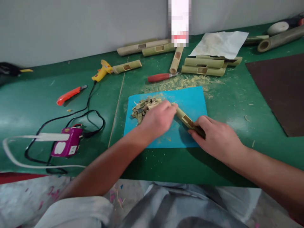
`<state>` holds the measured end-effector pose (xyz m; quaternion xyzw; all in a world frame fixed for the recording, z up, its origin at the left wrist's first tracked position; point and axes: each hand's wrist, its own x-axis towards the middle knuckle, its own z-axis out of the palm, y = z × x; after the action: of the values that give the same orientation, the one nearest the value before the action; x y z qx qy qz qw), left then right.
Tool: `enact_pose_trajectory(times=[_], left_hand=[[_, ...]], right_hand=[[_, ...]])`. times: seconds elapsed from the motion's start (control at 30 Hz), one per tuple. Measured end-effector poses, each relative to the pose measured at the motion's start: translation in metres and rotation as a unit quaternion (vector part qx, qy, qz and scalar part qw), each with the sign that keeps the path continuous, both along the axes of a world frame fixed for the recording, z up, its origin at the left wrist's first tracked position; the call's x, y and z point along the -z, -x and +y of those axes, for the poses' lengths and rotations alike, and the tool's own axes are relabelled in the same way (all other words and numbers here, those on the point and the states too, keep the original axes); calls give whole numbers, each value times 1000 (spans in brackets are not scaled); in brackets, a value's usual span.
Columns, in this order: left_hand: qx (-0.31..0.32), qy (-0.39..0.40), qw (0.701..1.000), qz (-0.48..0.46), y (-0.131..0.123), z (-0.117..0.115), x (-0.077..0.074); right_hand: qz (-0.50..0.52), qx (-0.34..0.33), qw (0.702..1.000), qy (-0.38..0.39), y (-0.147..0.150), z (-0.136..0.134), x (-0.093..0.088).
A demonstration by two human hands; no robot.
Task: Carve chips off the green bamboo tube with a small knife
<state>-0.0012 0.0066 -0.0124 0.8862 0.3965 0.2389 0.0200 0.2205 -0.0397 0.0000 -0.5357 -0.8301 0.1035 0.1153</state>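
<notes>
A short bamboo tube with a rectangular slot cut in its side slants over a blue sheet. My right hand grips its near end, thumb and fingers wrapped round it. At the far end, my left hand is closed with its fingertips on the tube; its palm side is hidden. Beside and partly behind my left hand lies a pile of bamboo chips on the sheet. Beyond the sheet rests a red-handled knife among fine shavings.
Several slotted bamboo tubes lie toward the wall, some under a white paper. Leftward are a yellow glue gun, an orange utility knife and a purple power adapter with loose cords. A dark board covers the right side.
</notes>
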Motion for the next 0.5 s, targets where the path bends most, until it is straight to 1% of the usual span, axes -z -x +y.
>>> enact_pose_trajectory(times=[0.07, 0.17, 0.3, 0.33, 0.43, 0.5], left_hand=[[11, 4, 1000, 1, 0, 1, 0], [-5, -19, 1000, -12, -1, 1, -1], [12, 0, 1000, 4, 2, 2, 0], [11, -5, 1000, 1, 4, 4, 1], [-22, -42, 999, -13, 11, 10, 2], [-30, -41, 999, -16, 12, 11, 1]], right_hand=[[0, -1, 1000, 0, 0, 0, 0], [4, 1, 1000, 3, -1, 0, 2], [8, 0, 1000, 9, -1, 0, 2], [8, 1, 1000, 10, -1, 0, 1], [4, 3, 1000, 10, -1, 0, 0], [-4, -1, 1000, 1, 0, 0, -1]])
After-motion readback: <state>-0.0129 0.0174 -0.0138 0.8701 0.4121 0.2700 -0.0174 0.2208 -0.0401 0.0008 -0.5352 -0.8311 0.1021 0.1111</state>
